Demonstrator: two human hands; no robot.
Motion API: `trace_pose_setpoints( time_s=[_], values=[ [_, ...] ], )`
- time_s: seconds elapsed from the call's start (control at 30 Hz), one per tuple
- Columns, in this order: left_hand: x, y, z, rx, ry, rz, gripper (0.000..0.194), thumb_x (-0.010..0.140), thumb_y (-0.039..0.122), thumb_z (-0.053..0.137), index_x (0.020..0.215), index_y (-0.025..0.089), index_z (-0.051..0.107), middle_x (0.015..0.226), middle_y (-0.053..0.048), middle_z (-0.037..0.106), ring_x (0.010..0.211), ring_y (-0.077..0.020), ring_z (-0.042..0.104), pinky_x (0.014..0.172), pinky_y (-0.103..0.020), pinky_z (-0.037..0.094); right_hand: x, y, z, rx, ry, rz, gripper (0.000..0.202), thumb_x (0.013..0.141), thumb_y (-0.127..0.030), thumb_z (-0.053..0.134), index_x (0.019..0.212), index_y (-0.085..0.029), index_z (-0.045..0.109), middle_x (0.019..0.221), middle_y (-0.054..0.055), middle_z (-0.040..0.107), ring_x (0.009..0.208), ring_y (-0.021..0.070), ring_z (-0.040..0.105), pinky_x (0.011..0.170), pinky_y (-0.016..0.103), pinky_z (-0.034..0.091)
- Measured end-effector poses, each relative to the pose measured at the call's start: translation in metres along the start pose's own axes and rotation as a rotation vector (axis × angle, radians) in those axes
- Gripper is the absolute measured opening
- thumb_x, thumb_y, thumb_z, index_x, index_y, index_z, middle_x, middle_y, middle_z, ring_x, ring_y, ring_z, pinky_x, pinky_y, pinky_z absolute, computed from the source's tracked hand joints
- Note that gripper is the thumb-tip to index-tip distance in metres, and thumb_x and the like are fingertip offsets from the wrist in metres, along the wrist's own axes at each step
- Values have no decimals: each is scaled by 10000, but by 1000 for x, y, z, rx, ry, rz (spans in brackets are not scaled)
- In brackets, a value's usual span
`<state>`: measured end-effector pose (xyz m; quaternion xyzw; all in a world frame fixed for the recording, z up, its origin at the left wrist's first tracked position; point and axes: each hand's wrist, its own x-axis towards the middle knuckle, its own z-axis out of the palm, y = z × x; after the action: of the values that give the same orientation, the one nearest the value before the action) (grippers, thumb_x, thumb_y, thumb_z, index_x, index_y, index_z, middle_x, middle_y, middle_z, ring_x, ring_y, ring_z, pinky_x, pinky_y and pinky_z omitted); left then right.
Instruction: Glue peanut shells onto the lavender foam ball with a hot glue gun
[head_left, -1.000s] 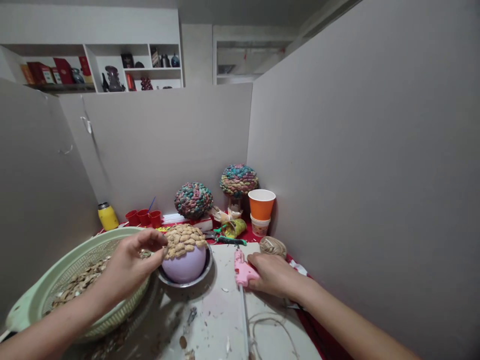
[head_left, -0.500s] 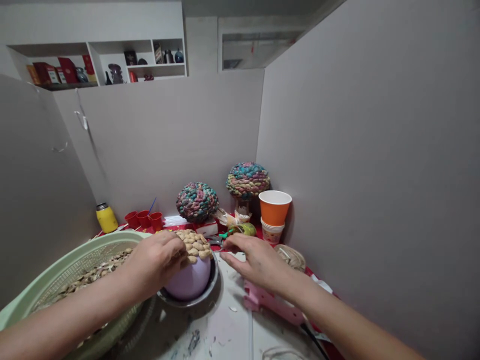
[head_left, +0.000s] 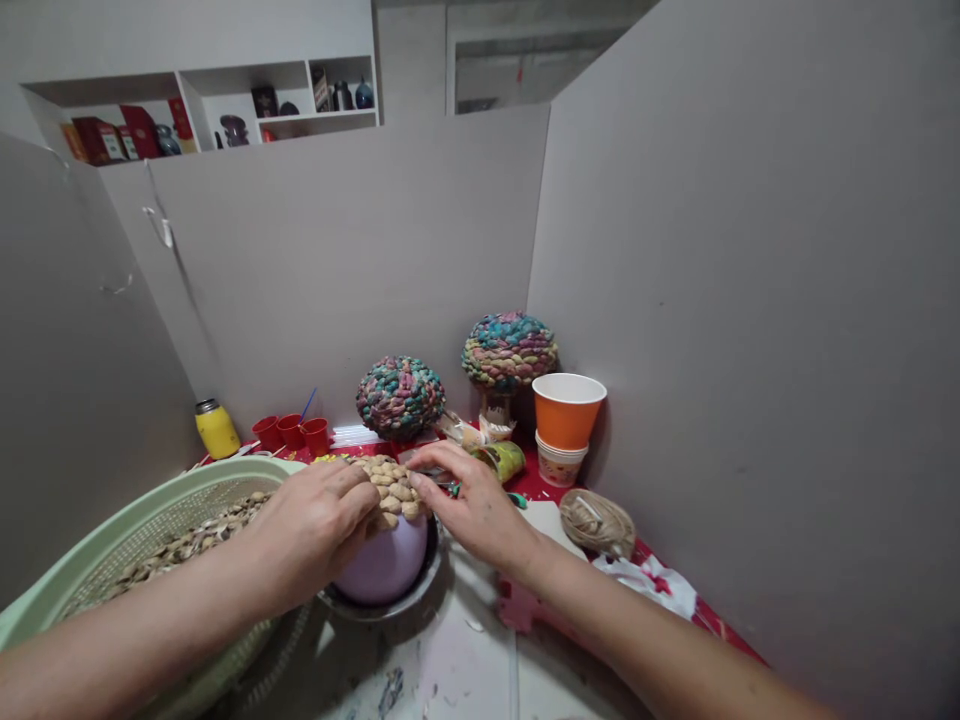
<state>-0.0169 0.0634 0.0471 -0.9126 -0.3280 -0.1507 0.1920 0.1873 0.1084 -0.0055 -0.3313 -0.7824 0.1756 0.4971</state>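
Note:
A purple ball [head_left: 386, 565], perhaps a balloon, rests in a dark metal bowl [head_left: 424, 590]. Tan peanut shells [head_left: 394, 490] cover its top in close rows. At the left side of these shells my left hand [head_left: 330, 515] is closed, fingertips bent in against the ball; what they pinch, if anything, is hidden. From the right my right hand [head_left: 476, 505] reaches over with fingers stretched, the tips touching the shell rows. Under my right forearm lies a pink glue gun [head_left: 517, 605], partly covered.
A green basket [head_left: 45, 575] of shells [head_left: 187, 540] stands at left. Behind are two coloured shell-covered balls [head_left: 401, 398] [head_left: 510, 350], red cups [head_left: 315, 437] and a yellow bottle [head_left: 216, 430]. Orange paper cups [head_left: 568, 420] and a twine ball [head_left: 598, 522] stand at right.
My right hand has moved left onto the peanut shells, from beside the ball. My left hand stays at the shells' left side. The view has shifted slightly.

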Motion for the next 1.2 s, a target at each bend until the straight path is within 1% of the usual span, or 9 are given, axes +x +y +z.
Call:
trace_pose_setpoints(
  time_s=[0.3, 0.5, 0.7, 0.87, 1.0, 1.1, 1.2],
  values=[
    [1, -3, 2, -38, 18, 29, 225, 919, 128, 430, 756, 153, 583, 722, -60, 606, 639, -185, 512, 589, -305, 423, -4, 1, 9, 54, 0, 2, 140, 829, -95, 576, 877, -191, 667, 931, 59, 657, 915, 207, 618, 848, 364, 488],
    [2, -1, 1, -153, -9, -23, 220, 904, 114, 448, 778, 152, 625, 765, -63, 613, 682, -178, 527, 613, -289, 426, -6, 3, 11, 60, 14, -3, 149, 808, -78, 578, 843, -198, 659, 910, 47, 656, 898, 207, 620, 840, 363, 491],
    [-1, -1, 0, -259, -31, -71, 195, 884, 116, 471, 819, 150, 651, 785, -72, 613, 702, -181, 546, 612, -285, 430, -9, 4, 12, 59, 18, -2, 146, 811, -73, 589, 864, -191, 658, 930, 57, 653, 925, 211, 617, 861, 369, 487],
    [-6, -5, 2, -324, 13, -60, 238, 921, 107, 430, 788, 159, 621, 770, -59, 635, 694, -159, 571, 617, -259, 440, -10, 4, 15, 45, 20, -16, 143, 811, -69, 593, 866, -184, 659, 929, 66, 654, 918, 224, 613, 849, 383, 487],
    [-8, -6, 6, -273, 104, -70, 148, 896, 95, 454, 862, 149, 588, 732, -50, 631, 653, -161, 561, 581, -260, 437, -9, 1, 14, 27, 52, -36, 137, 834, -88, 586, 908, -181, 656, 956, 84, 647, 940, 240, 592, 857, 405, 472],
    [-9, -6, 6, -310, 130, -97, 127, 876, 90, 454, 920, 155, 554, 750, -44, 640, 657, -160, 572, 586, -263, 459, -11, -6, 13, 35, 105, -102, 140, 862, -99, 568, 942, -190, 636, 975, 79, 649, 961, 232, 585, 864, 391, 467],
    [-10, -6, 4, -402, 148, -160, 201, 850, 74, 442, 1003, 170, 531, 794, -28, 663, 673, -144, 599, 617, -258, 484, -14, -13, 13, 46, 145, -260, 219, 855, -59, 559, 1005, -210, 607, 962, 59, 663, 932, 216, 589, 839, 372, 474]
  ],
)
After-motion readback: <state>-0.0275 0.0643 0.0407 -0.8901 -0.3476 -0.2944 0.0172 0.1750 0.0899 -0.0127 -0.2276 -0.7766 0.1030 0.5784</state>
